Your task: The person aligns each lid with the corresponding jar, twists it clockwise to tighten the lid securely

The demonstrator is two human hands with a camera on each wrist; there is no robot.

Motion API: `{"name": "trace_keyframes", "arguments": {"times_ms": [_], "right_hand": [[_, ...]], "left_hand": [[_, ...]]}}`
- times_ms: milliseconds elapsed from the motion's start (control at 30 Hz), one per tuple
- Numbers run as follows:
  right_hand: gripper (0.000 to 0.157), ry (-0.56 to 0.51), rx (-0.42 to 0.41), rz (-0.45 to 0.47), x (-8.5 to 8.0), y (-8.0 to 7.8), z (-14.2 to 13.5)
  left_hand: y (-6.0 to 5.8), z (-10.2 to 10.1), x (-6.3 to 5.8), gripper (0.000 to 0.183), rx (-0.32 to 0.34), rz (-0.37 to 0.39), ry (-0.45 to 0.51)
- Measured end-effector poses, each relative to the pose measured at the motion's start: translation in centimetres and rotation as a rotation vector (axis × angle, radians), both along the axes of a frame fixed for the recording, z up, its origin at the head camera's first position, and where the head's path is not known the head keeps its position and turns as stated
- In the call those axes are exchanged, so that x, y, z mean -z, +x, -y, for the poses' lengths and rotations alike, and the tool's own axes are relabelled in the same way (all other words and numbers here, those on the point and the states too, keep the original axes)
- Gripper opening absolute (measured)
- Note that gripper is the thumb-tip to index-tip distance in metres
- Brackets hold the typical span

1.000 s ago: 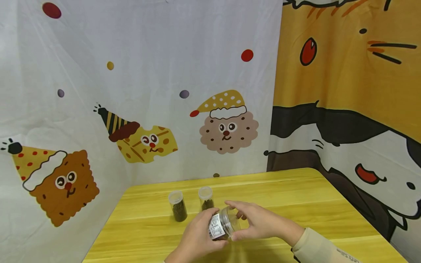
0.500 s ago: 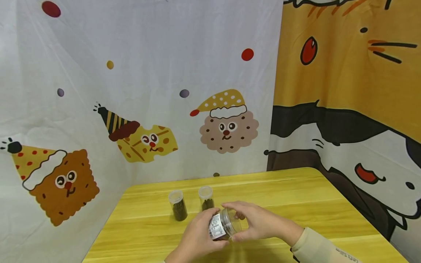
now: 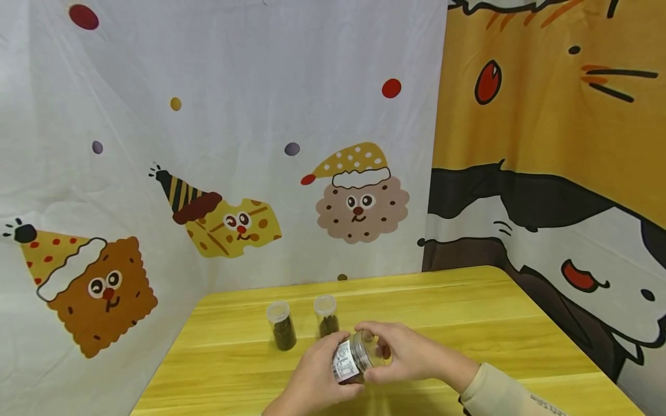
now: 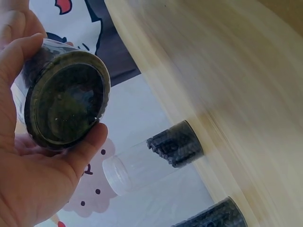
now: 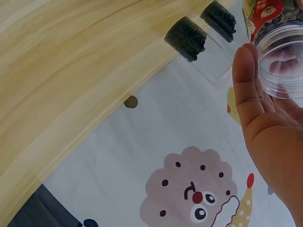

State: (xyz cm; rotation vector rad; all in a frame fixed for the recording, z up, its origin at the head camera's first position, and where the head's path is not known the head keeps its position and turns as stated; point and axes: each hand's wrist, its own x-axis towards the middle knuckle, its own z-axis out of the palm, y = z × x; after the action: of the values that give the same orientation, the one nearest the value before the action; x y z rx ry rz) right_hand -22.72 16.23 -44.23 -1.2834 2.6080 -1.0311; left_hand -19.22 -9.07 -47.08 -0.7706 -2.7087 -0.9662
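My left hand [image 3: 317,370] grips the body of a clear plastic jar [image 3: 344,363] with a white printed label, tilted with its top toward the right. In the left wrist view, the round base of the jar [image 4: 66,101] shows dark contents, with fingers and thumb around its side. My right hand [image 3: 408,353] holds the jar's clear lid [image 3: 372,348], fingers and thumb curled round its edge. The right wrist view shows red and yellow packaging print on the jar [image 5: 270,14] above the transparent, ridged lid [image 5: 284,61].
Two slim clear jars stand behind the hands on the yellow wood-grain table [image 3: 442,300]. The left jar [image 3: 282,332] is mostly filled with dark granules; the right one [image 3: 327,320] is about half filled. A printed cartoon curtain [image 3: 234,115] hangs behind the table.
The right hand's fingers have curled further round the lid. Both hands and the tilted jar have shifted very slightly right; the two standing jars stay put.
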Motion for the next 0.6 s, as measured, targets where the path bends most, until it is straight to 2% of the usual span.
{"name": "trace_keyframes", "arguments": {"times_ms": [300,433,533,600], "right_hand": [[0.072,-0.011,0.018,0.061,-0.21,0.20,0.10],[0.071,-0.020,0.023,0.087,-0.20,0.02,0.07],[0.071,-0.028,0.024,0.118,-0.11,-0.21,-0.01],[0.071,-0.030,0.024,0.131,-0.04,-0.28,-0.06]], "left_hand": [[-0.35,0.54,-0.01,0.092,0.089,0.079,0.022],[-0.41,0.62,-0.14,0.094,0.087,0.132,0.045],[-0.31,0.53,-0.09,0.095,0.068,0.105,0.044],[-0.31,0.48,0.06,0.093,0.063,0.058,0.034]]}}
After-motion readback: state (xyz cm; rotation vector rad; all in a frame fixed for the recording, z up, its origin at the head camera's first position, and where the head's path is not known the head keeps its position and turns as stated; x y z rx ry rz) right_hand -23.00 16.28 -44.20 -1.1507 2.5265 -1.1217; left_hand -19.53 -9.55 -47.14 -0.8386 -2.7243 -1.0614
